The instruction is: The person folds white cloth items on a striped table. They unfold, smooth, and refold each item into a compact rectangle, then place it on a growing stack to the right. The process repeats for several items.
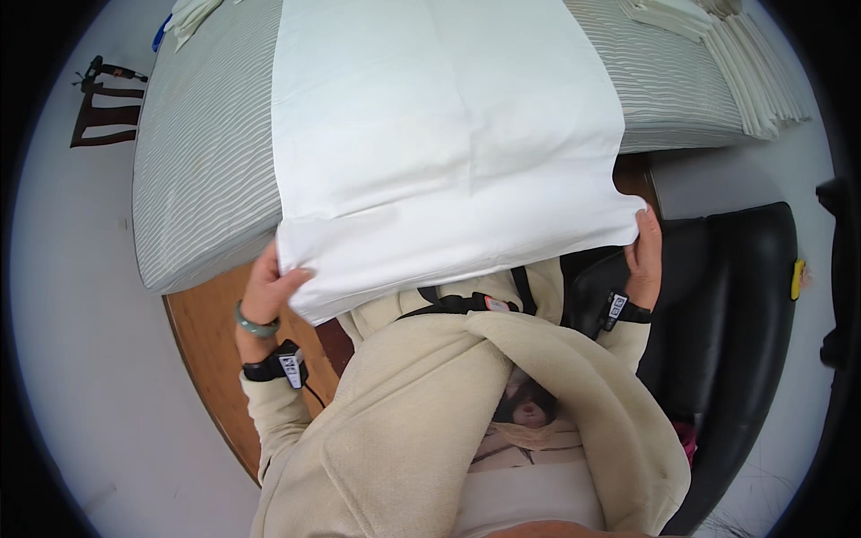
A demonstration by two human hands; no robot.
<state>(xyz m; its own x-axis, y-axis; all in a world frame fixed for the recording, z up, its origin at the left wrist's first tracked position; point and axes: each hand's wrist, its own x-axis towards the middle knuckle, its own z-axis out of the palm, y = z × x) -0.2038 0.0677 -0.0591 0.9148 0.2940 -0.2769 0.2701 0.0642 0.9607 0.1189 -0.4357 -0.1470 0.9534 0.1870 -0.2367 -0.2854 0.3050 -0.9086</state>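
A white cloth [451, 134] is spread over a striped mattress [208, 121], and its near end hangs past the mattress edge towards my lap. My left hand [272, 282] grips the near left corner, thumb on top and fingers hidden beneath. At the near right corner, my right hand [646, 245] pinches the cloth edge. Between the two hands the near edge is stretched, with shallow wrinkles and a faint crease running up the middle.
Folded white cloths [746, 67] are stacked at the mattress's far right. More white cloth [192, 20] lies at the far left, near a dark wooden chair [107, 116]. A black padded seat [720, 323] stands at my right, above a wooden floor [215, 336].
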